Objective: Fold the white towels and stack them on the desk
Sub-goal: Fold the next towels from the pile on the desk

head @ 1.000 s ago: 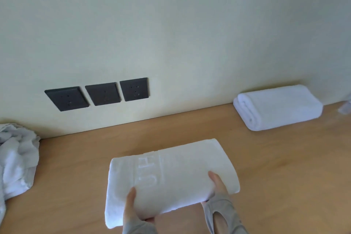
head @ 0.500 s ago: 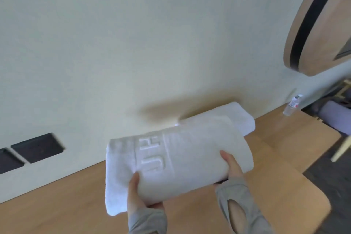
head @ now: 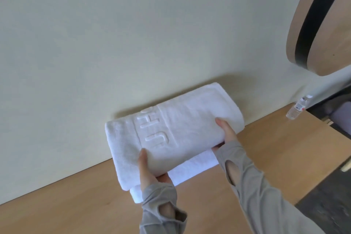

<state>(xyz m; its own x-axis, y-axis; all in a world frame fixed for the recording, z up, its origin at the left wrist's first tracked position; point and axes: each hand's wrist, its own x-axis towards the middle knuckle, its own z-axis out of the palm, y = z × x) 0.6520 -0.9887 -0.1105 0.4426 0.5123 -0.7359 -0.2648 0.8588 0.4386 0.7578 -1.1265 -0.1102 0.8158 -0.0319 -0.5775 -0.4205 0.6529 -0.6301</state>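
Observation:
A folded white towel with raised lettering (head: 182, 131) is held over a second folded white towel (head: 195, 167), which lies on the wooden desk (head: 266, 146) against the wall. Only the front edge of the lower towel shows. My left hand (head: 150, 169) grips the upper towel's near left part, thumb on top. My right hand (head: 226, 131) grips its near right edge, thumb on top and fingers underneath. Both wrists wear grey sleeves with thumb holes. Whether the upper towel rests fully on the lower one I cannot tell.
A small clear water bottle (head: 298, 107) lies on the desk at the far right by the wall. A round wooden-framed object with a black band (head: 319, 19) hangs at the top right. The desk's right edge (head: 322, 173) drops to dark floor.
Both hands lifted the lettered towel off the desk and carried it right and back to the wall, over the other folded towel. The view swung right, away from the sockets.

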